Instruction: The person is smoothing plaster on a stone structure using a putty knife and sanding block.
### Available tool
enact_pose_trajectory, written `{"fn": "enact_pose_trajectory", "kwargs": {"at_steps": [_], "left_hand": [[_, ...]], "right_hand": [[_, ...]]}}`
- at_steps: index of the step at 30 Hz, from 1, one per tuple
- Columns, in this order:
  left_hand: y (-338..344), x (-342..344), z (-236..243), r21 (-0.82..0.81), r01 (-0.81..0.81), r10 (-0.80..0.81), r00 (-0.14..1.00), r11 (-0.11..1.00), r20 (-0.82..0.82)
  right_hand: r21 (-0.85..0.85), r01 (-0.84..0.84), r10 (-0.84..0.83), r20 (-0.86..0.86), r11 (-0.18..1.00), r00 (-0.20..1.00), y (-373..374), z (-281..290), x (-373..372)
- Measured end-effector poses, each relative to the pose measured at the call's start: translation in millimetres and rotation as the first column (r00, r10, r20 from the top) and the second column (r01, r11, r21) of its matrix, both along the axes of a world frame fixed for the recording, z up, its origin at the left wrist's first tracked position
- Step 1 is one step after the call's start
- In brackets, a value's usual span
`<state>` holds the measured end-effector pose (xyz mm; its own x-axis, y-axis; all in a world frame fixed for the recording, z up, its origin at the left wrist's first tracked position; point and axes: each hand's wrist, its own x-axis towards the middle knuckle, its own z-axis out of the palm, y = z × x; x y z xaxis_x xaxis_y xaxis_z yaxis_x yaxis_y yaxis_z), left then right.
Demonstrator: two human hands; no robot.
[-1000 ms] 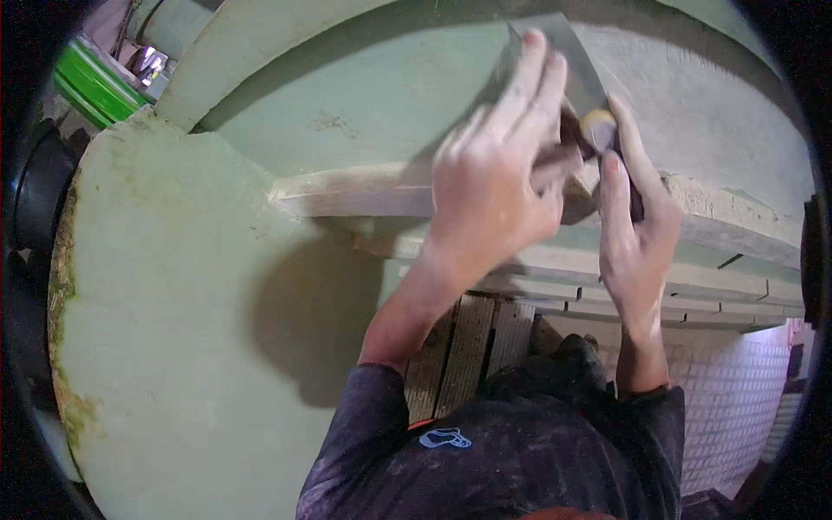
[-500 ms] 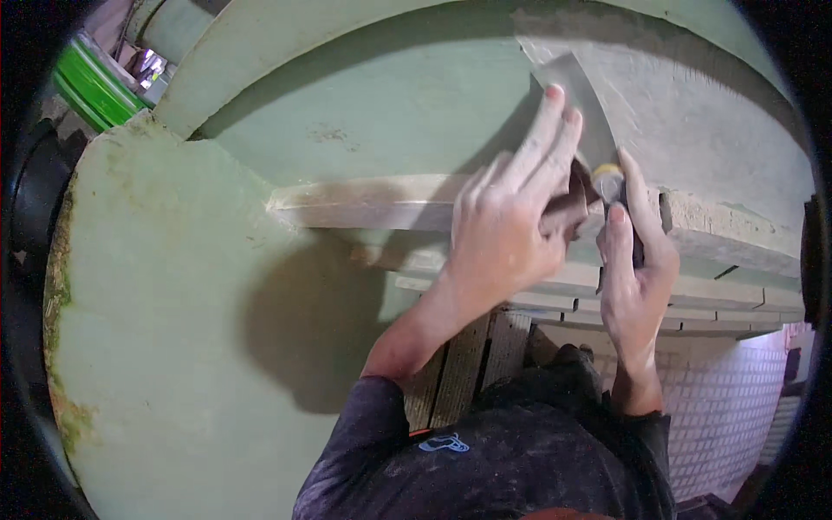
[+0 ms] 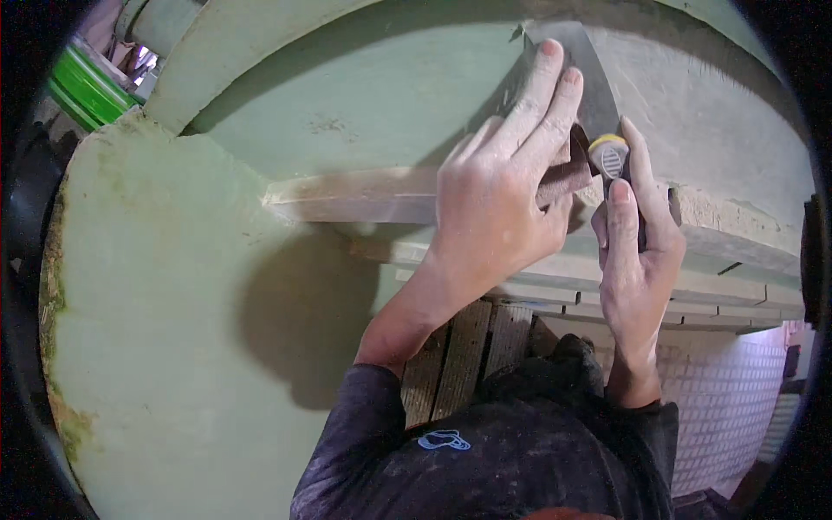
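Note:
A putty knife [image 3: 594, 102] with a broad grey metal blade lies against the curved grey-green surface. My right hand [image 3: 637, 251] is closed round its dark handle, thumb on top near the yellow collar and index finger stretched along the side. Two outstretched fingers of my left hand [image 3: 494, 204] press on the blade's left part. Between that hand's thumb and palm is a folded brown sheet, apparently sandpaper [image 3: 568, 178]. Pale dust covers the fingers of both hands. The blade's far edge meets the smooth grey patch [image 3: 693, 104] on the surface.
Below the hands runs a pale ledge [image 3: 355, 198], with several stepped strips [image 3: 693, 290] at the right. A large green panel [image 3: 156, 303] fills the left side. Ribbed planks [image 3: 464, 355] lie by my body. A bright green curved object [image 3: 87, 87] sits far left.
Both hands and the putty knife have slid a little farther away from me along the surface. The sheet stays in my left hand.

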<state>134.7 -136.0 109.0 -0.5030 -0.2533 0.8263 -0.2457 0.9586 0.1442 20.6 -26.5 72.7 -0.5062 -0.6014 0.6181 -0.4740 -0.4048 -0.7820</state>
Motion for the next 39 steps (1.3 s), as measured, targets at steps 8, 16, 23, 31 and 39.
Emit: {"fn": "enact_pose_trajectory", "kwargs": {"at_steps": [8, 16, 23, 31, 39], "left_hand": [[-14.1, -4.5, -0.2, -0.064, -0.034, 0.029, 0.997, 0.997, -0.076], [-22.2, -3.0, 0.3, -0.141, -0.089, 0.080, 0.994, 0.986, -0.069], [6.2, 13.0, -24.0, 0.000, -0.088, 0.088, 0.996, 0.996, 0.029], [-2.7, 13.0, -24.5, -0.076, -0.098, 0.104, 0.991, 0.992, 0.080], [-6.8, 18.0, -24.1, -0.104, -0.158, 0.167, 0.982, 0.982, 0.084]], "right_hand": [[0.044, -0.083, 0.081, 0.049, 0.996, 0.996, -4.4, 11.9, 2.1], [-0.017, -0.060, 0.061, 0.086, 0.998, 0.994, -11.4, 8.5, 10.2], [0.120, -0.186, 0.139, 0.318, 0.975, 0.938, 6.5, -6.0, 18.8], [0.086, -0.166, 0.136, 0.278, 0.982, 0.951, -3.2, -10.3, 9.9], [-0.033, -0.205, 0.206, 0.265, 0.978, 0.942, -11.7, -10.5, 13.5]]}}
